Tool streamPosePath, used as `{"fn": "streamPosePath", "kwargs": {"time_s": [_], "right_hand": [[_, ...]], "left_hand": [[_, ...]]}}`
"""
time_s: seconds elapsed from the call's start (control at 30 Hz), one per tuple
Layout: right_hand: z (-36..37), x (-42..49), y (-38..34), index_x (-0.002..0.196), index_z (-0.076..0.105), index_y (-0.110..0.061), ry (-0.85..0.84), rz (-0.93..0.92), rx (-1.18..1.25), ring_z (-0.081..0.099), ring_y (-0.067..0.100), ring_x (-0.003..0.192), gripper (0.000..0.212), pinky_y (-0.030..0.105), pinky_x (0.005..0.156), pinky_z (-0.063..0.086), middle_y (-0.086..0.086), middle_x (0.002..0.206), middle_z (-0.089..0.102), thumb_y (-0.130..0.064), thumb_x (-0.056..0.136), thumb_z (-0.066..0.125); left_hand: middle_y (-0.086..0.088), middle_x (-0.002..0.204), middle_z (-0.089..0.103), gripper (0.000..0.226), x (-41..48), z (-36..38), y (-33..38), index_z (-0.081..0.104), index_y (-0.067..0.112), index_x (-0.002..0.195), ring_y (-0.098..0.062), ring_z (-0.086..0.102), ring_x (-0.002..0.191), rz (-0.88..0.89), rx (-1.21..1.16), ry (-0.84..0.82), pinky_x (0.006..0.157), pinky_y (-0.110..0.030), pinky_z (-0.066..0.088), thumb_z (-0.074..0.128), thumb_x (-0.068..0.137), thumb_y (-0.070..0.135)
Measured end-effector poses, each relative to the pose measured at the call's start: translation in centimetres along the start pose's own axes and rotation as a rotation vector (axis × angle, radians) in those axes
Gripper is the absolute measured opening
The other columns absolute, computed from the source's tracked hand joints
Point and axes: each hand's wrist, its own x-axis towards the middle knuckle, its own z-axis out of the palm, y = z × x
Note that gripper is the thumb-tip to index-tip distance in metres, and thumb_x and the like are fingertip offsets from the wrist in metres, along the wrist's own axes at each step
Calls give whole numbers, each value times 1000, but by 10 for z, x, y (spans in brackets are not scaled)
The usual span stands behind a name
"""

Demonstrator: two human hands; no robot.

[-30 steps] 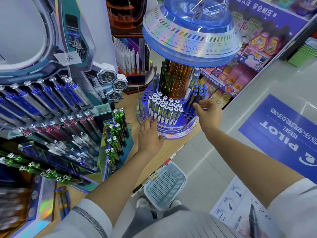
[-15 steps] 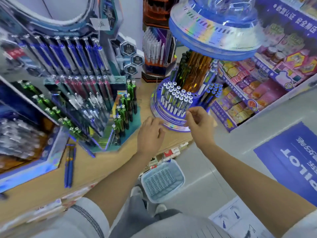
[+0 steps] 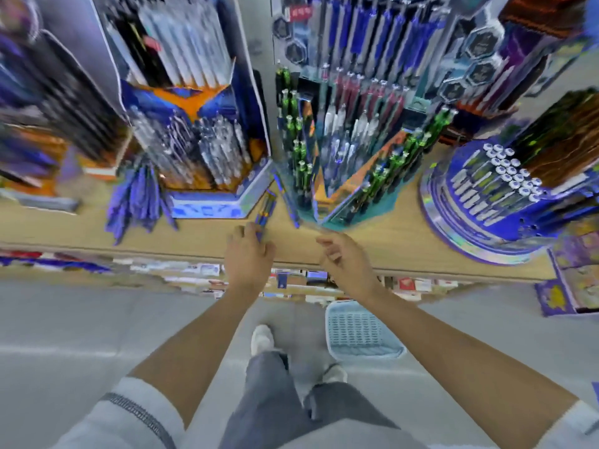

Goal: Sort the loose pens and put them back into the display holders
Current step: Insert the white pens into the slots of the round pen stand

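Your left hand (image 3: 248,254) is stretched out over the front of the table (image 3: 389,244), fingers bent down onto the near end of two loose blue pens (image 3: 267,209). The fingertips touch them, but the blur does not let you tell whether they pinch the pens or only rest on them. Your right hand (image 3: 346,257) hovers just beside it, above the table edge, fingers loosely curled with the forefinger forward, and nothing in it.

The two pens lie side by side on the wood, pointing away from you, in the gap between the hexagonal holder (image 3: 207,210) and the teal holder (image 3: 382,202). One more blue pen (image 3: 287,202) lies slanted against the foot of the teal holder. Further left, a heap of blue pens (image 3: 139,199) lies fanned out on the table beside the hexagonal holder.

The whole frame is smeared. The packed rows in the holders read only as silver, green, red and blue streaks, and no print on them is legible. The far left displays are cut off by the frame, as is the round blue stand (image 3: 453,228) on the right, where white-capped pens stand in rows.

The table is pale wood, with a strip of price labels (image 3: 201,270) under its front edge. Below is a grey floor (image 3: 81,319), where a pale blue basket (image 3: 359,332) stands just beside your white shoes (image 3: 262,338). Your white sleeves and grey trousers fill the bottom edge.
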Motion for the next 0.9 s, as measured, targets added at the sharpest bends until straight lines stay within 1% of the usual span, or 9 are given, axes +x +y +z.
{"fn": "streamPosePath", "kwargs": {"time_s": [0.1, 0.17, 0.33, 0.43, 0.5, 0.6, 0.77, 0.83, 0.9], "right_hand": [[19, 21, -13, 122, 60, -18, -37, 25, -27, 55, 13, 77, 39, 29, 77, 46, 4, 103, 60, -8, 84, 60], [33, 34, -19, 127, 58, -16, -14, 63, -24, 54, 14, 73, 43, 29, 76, 46, 3, 99, 59, -7, 85, 62], [58, 55, -34, 134, 54, -15, 150, 125, -285, 63, 29, 86, 45, 39, 79, 48, 10, 100, 65, -18, 89, 60], [69, 60, -47, 136, 50, -15, 155, 200, -416, 63, 35, 85, 45, 40, 72, 47, 11, 90, 69, -23, 93, 55], [75, 67, -53, 135, 49, -16, 151, 265, -482, 64, 35, 87, 42, 40, 71, 46, 13, 91, 69, -25, 94, 52], [77, 74, -56, 131, 51, -18, 151, 289, -551, 64, 34, 90, 37, 35, 65, 40, 11, 96, 69, -25, 95, 51], [77, 79, -56, 137, 44, -17, 140, 275, -611, 65, 34, 83, 42, 32, 58, 37, 14, 90, 68, -25, 96, 49], [80, 80, -55, 132, 47, -16, 145, 282, -605, 65, 35, 82, 39, 33, 57, 38, 14, 87, 67, -26, 95, 51], [83, 81, -55, 121, 52, -14, 139, 283, -601, 66, 34, 81, 30, 33, 56, 38, 13, 83, 67, -27, 94, 54]], "left_hand": [[-22, 116, 51, 45, 23, -3, -8, 50, 2, 122, -40, 45, 109, -2, 158, -152, 90, -46, 36, 63, 86, 26], [-19, 119, 50, 45, 36, -4, -10, 46, 4, 122, -38, 48, 110, 18, 203, -211, 86, -44, 40, 63, 87, 27], [-15, 102, 60, 39, 62, -11, -22, 48, 4, 107, -37, 60, 95, 54, 187, -331, 66, -36, 41, 65, 78, 26], [-12, 101, 61, 40, 69, -19, -27, 48, 5, 104, -34, 61, 95, 109, 301, -392, 64, -34, 40, 64, 80, 32], [-11, 100, 60, 39, 71, -23, -31, 49, 6, 104, -32, 61, 95, 153, 375, -422, 67, -34, 43, 61, 81, 34], [-10, 93, 62, 22, 73, -27, -43, 51, 13, 88, -31, 63, 90, 215, 393, -423, 64, -32, 43, 58, 81, 32], [-10, 81, 57, 15, 77, -42, -58, 51, 15, 81, -33, 59, 87, 232, 216, -486, 62, -31, 34, 55, 88, 28], [-13, 85, 61, 14, 80, -47, -63, 59, 13, 93, -33, 57, 84, 192, 77, -519, 62, -31, 31, 55, 90, 25], [-9, 76, 57, 9, 81, -51, -70, 57, 14, 88, -29, 51, 75, 184, -14, -551, 60, -32, 27, 55, 92, 22]]}}
